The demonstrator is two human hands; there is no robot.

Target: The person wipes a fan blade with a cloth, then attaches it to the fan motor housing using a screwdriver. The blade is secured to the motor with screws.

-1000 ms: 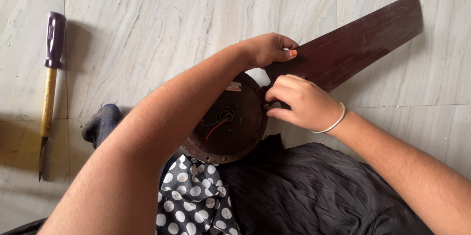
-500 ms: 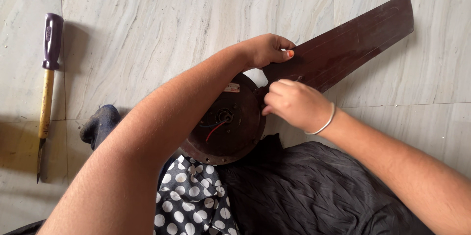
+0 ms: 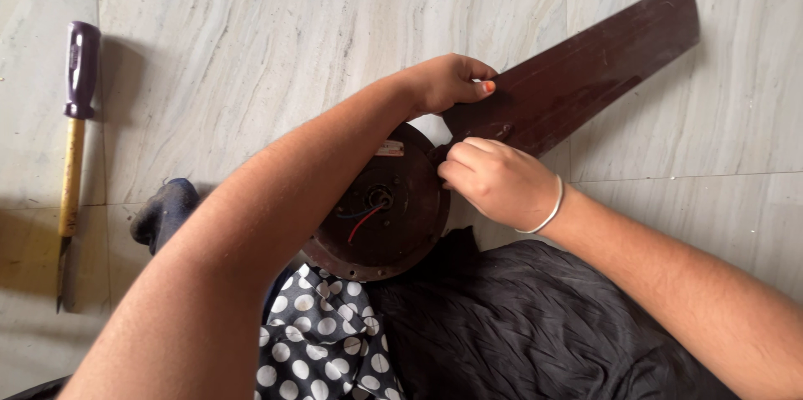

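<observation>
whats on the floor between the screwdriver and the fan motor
In the head view, mostly bare marble floor; lower down, a dark blue thing lies between the screwdriver and the fan motor, partly hidden by the left forearm.

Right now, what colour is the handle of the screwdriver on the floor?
Purple, on the screwdriver; the head view shows it.

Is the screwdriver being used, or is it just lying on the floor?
Just lying there. The screwdriver rests flat on the floor tiles, far from both hands, which are at the fan blade.
</observation>
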